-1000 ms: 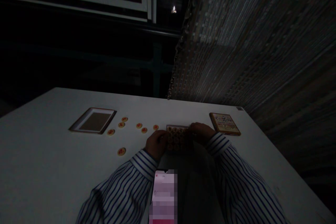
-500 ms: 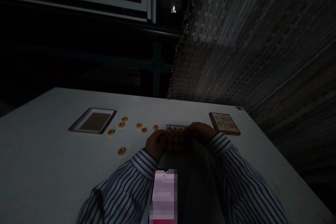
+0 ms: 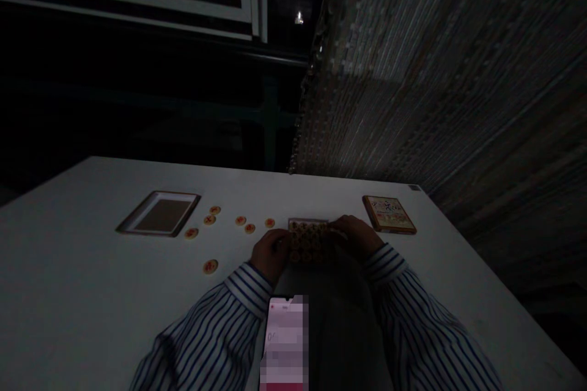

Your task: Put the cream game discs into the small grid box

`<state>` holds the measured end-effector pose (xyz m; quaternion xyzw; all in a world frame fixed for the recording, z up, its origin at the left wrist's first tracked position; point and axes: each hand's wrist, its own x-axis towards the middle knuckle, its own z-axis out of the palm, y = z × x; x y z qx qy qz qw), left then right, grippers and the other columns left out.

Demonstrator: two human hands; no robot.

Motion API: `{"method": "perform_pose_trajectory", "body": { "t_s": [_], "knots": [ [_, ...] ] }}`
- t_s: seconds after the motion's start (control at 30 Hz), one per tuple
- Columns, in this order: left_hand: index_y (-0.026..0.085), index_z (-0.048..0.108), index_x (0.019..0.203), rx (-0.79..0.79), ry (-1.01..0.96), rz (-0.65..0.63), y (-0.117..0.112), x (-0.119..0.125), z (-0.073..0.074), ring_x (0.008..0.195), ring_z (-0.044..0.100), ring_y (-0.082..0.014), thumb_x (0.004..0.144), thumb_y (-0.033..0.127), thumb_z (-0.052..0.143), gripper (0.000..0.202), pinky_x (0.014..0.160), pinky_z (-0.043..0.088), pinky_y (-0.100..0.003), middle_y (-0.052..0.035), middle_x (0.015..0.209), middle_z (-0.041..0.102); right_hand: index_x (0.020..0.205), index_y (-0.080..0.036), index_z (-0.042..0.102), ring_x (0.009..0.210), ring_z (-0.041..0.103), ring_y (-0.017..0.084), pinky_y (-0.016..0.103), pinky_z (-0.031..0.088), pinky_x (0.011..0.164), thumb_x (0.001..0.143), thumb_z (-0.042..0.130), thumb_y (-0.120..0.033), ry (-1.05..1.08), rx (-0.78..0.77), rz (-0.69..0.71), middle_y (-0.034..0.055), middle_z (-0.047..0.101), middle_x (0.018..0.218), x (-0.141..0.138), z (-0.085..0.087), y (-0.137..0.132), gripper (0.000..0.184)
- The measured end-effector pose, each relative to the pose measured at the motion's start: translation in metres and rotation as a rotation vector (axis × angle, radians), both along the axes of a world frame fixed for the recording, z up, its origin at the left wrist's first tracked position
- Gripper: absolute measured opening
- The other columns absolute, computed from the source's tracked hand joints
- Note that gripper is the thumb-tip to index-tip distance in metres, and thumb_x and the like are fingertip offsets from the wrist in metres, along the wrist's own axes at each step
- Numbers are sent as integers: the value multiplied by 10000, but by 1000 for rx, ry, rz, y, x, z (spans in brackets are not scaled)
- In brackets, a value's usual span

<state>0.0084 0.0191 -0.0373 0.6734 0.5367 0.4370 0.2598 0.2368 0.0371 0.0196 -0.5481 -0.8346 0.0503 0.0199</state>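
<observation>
The scene is dim. A small box [image 3: 308, 238] packed with round wooden game pieces sits on the white table [image 3: 92, 305] in front of me. My left hand [image 3: 271, 252] curls against its left side and my right hand [image 3: 358, 233] against its right side, fingers bent around the edges. Several loose round pieces with red marks [image 3: 210, 266] lie on the table to the left of the box. Both my sleeves are blue-and-white striped.
An empty box half [image 3: 159, 214] lies at the left. A printed lid or card [image 3: 389, 214] lies at the right near the table's edge. A woven blind hangs behind the table on the right. A blurred phone screen [image 3: 284, 342] sits at my chest.
The view has shifted slightly left and down. My hands stay on the box, the right one drawn a little nearer to me.
</observation>
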Motion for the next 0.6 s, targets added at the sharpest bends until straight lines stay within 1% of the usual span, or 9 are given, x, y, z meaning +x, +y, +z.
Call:
{"method": "perform_pose_trajectory", "body": {
  "t_s": [0.17,0.3,0.5,0.6],
  "knots": [
    [165,619,813,0,-35,24,1,0,-5,787,593,-153,761,258,472,181,722,483,-289,-49,830,640,1069,-220,583,897,512,183,284,392,758,807,483,-300,1,-1,11,90,575,989,-1,-6,2,291],
    [170,619,818,6,-52,15,2,1,-7,785,595,-153,757,257,475,179,719,486,-294,-45,834,639,1073,-233,583,880,513,179,276,388,740,815,470,-304,-18,-19,6,90,573,975,-1,-8,3,290],
    [159,619,817,-15,-51,18,-1,1,-1,773,595,-150,765,276,472,195,707,485,-283,-48,821,638,1074,-231,583,890,515,184,268,387,727,786,510,-244,-44,-64,14,94,571,993,0,-8,6,297],
    [163,619,813,-12,-38,16,0,1,-1,780,594,-152,767,269,469,190,712,484,-288,-48,827,640,1068,-238,585,897,513,183,267,384,728,778,518,-224,-51,-70,12,88,571,995,-1,-8,6,298]
  ]
}}
